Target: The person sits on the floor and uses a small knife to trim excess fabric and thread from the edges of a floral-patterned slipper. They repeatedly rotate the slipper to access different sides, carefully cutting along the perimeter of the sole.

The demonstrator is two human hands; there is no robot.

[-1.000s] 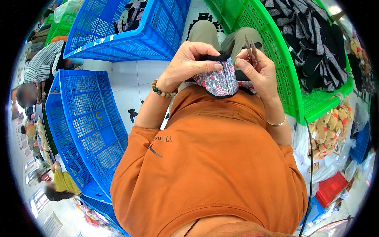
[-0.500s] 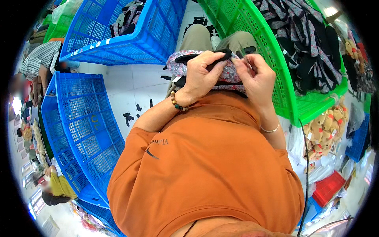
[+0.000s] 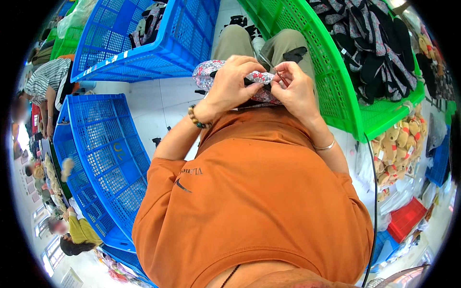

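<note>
My left hand (image 3: 232, 85) grips a soft floral fabric piece (image 3: 203, 75), grey-white with red specks and black parts, above my lap. Its rounded end sticks out to the left of my hand, and a narrow edge runs across to the right. At that edge, the fingers of my right hand (image 3: 297, 92) are pinched together. A thin, dark, slender thing shows by the right fingertips; its kind is too small to make out. More of the floral and black cloth lies under both hands, partly hidden.
A green crate (image 3: 331, 72) at my right holds many similar floral and black pieces (image 3: 370, 53). A blue crate (image 3: 177, 48) stands ahead left, another blue crate (image 3: 108, 153) at my left. Black scraps (image 3: 238, 20) lie on the floor; one black scrap (image 3: 294, 54) rests on my knee. A cable (image 3: 373, 192) hangs at right.
Both hands have shifted slightly left, and the right has come lower. The fabric has been turned so its floral edge now shows between the hands, where black edging showed before.
</note>
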